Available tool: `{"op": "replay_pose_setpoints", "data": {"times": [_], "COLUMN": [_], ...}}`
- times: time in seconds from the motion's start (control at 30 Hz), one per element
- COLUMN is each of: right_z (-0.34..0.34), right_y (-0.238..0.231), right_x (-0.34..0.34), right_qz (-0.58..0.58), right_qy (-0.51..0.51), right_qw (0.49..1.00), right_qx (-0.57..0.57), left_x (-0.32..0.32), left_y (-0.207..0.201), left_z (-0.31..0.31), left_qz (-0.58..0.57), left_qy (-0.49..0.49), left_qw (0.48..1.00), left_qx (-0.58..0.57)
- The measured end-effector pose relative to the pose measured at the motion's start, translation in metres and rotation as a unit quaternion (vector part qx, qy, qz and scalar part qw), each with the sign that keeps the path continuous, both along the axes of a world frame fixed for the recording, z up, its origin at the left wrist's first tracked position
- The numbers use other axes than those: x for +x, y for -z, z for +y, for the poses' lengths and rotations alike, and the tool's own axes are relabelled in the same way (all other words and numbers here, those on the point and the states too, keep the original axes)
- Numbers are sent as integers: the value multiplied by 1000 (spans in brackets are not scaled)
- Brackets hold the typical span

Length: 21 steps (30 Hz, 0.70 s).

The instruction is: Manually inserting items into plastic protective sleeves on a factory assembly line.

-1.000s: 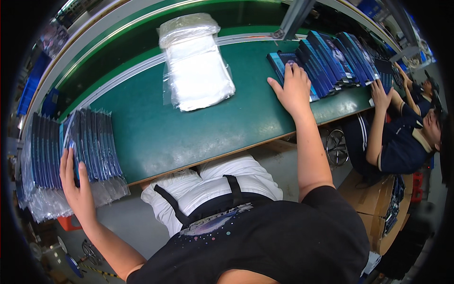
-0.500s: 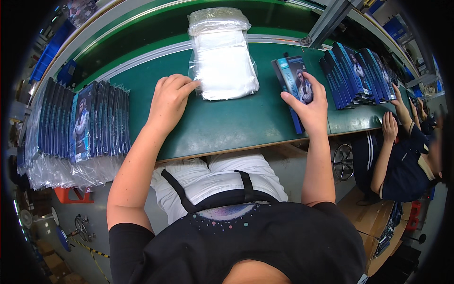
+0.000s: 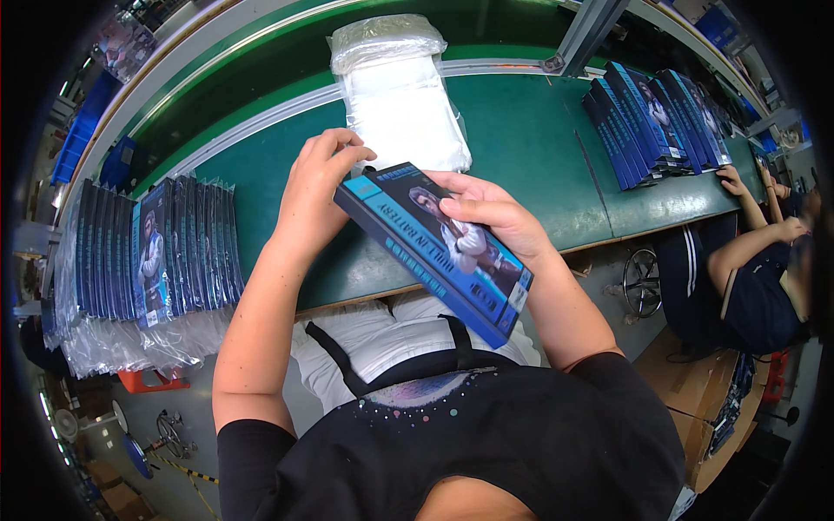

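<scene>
Bench (image 3: 556, 130): bagged row (image 3: 191, 247) at left end, bag stack (image 3: 400, 113) mid, loose box group (image 3: 647, 126) right.
Bag stack lies toward the far side, gaps both sides. Held box (image 3: 443, 252) in right hand (image 3: 499, 213), above near edge, in front of bag stack. Left hand (image 3: 321, 174) at box's far-left end, just beside bag stack's near-left corner; contact unclear. Co-worker (image 3: 760, 300) off right, past box group; carton (image 3: 686, 382) lower right, below bench level.
</scene>
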State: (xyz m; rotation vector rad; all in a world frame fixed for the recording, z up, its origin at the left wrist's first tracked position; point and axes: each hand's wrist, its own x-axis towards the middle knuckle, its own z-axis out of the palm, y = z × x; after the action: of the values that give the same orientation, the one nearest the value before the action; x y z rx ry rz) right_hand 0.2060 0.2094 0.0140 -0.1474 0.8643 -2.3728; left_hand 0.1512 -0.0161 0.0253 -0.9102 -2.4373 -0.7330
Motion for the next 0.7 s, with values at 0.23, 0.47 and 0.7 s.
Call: {"op": "replay_pose_setpoints", "data": {"times": [0.23, 0.47, 0.7], "right_z": [13, -7, -2], "right_y": [5, 0, -11], "right_x": [6, 5, -14], "right_qz": [-5, 13, 43], "right_qy": [-15, -31, 19], "right_qw": [999, 999, 997], "right_qx": [-34, -31, 62], "left_x": [-5, -5, -5], "left_y": [2, 1, 3], "left_z": [-9, -1, -6], "left_qz": [-68, -101, -283], "left_qy": [17, 18, -53], "left_qw": [996, 992, 930], "left_qx": [-49, 68, 229]}}
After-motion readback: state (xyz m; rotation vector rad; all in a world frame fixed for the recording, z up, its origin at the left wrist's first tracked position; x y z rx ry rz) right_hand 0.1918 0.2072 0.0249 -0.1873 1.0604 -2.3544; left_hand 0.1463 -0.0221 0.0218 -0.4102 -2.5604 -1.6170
